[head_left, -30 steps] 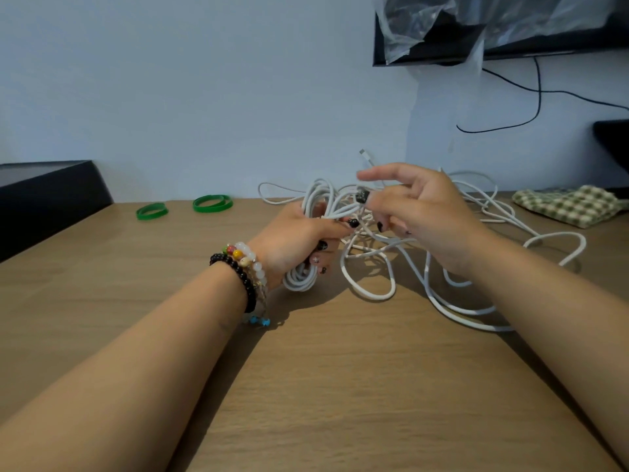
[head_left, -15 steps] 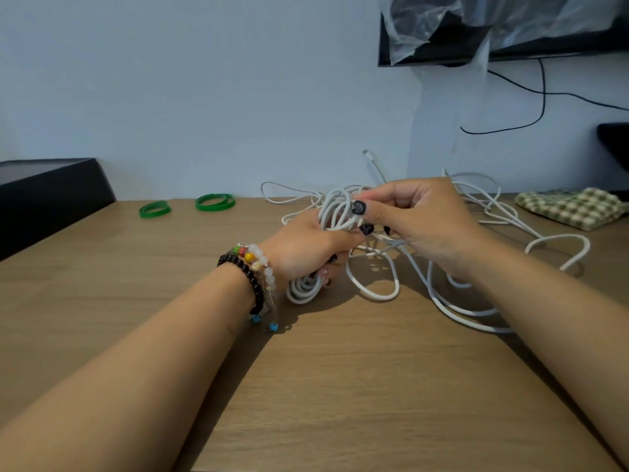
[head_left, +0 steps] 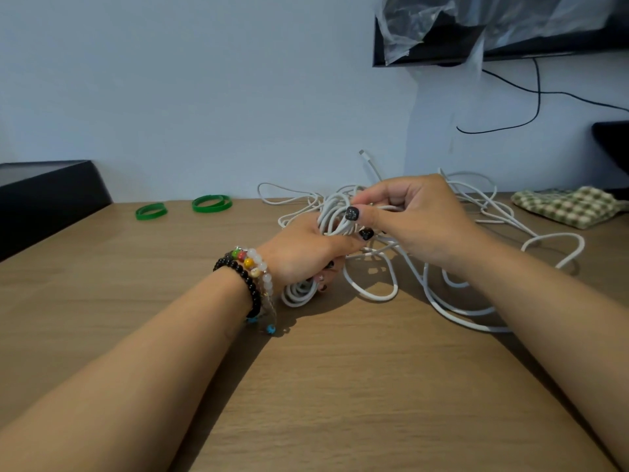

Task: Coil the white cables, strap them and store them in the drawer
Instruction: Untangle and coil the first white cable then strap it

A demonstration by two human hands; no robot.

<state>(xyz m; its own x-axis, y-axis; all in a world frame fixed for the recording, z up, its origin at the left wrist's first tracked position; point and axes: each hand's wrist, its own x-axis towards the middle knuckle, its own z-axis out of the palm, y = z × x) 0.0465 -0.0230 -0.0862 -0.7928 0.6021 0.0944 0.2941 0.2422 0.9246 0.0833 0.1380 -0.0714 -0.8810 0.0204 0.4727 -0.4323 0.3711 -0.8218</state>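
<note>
A partly wound white cable coil [head_left: 335, 218] stands upright on the wooden table [head_left: 340, 386]. My left hand [head_left: 303, 253] grips the coil around its middle, and its lower loops stick out below the fingers. My right hand [head_left: 412, 223] pinches a strand of the cable against the top of the coil. More loose white cable [head_left: 476, 301] lies tangled on the table behind and to the right of my hands. Two green straps [head_left: 151, 211] [head_left: 211, 203] lie at the back left of the table. No drawer is in view.
A black box [head_left: 44, 195] sits at the table's left edge. A green checked cloth [head_left: 565, 206] lies at the back right. A plastic-covered black screen [head_left: 493, 25] hangs on the wall above, with a black wire [head_left: 537, 97] trailing from it.
My right hand has dropped from above the coil and closed in on its top, laying another turn of cable. My left hand has kept hold of the coil.
</note>
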